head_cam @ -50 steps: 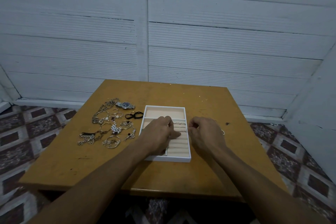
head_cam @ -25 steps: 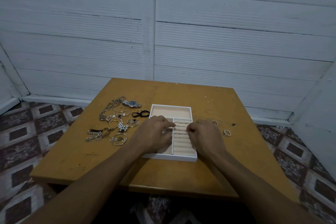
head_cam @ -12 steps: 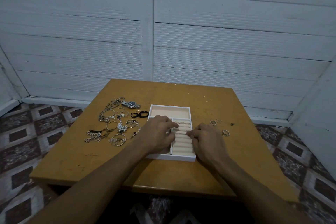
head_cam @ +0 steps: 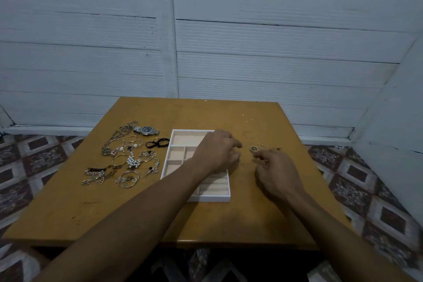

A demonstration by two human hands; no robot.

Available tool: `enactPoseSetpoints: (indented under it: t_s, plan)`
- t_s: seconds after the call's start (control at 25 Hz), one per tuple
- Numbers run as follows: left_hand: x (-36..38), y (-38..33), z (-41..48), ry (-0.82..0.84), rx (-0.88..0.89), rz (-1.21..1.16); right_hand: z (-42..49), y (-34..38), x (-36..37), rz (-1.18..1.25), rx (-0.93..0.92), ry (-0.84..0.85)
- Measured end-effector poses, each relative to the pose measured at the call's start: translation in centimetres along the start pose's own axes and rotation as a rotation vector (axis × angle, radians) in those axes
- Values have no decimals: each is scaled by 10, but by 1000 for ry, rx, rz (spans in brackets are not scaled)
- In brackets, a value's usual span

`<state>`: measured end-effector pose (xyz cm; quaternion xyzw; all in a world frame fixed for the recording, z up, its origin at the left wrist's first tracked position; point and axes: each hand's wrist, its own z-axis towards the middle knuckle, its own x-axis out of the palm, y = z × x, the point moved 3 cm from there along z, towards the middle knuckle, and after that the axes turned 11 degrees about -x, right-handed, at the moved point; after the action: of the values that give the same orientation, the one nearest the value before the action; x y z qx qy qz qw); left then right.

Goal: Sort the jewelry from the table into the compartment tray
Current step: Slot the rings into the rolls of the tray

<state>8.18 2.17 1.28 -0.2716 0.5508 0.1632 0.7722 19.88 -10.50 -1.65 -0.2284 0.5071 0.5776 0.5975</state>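
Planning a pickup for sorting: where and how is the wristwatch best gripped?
Probably by the round case of the wristwatch, from above, fingers on its near and far edges: it lies flat, face up, band running left and right, with a chain crowding its left end.

Left hand (head_cam: pixel 217 153) and forearm cover right-middle of tray (head_cam: pixel 190 130): far ring rolls and inner dividers hidden, so cannot tell whether rings sit there. Left fingers curl down past tray's right rim; underside hidden, grip unclear. Right hand (head_cam: pixel 278 173), right of tray: tiny glint at curled fingers, too small to tell if ring pinched. Jewelry pile (head_cam: pixel 123 160) left of tray tangled, pieces too small to separate. Dark speck (head_cam: pixel 278 149) right of tray: unidentifiable. Both forearms cut off by bottom edge.
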Motion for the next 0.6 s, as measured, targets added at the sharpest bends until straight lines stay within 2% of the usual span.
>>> enactPoseSetpoints:
  t_s: [0.28,0.6]
  plan:
    - [26,-34,35,52,26,91,1,-35,-8,6,102,23]
    - [44,-36,49,146,-16,146,3,-43,-4,17,149,75]
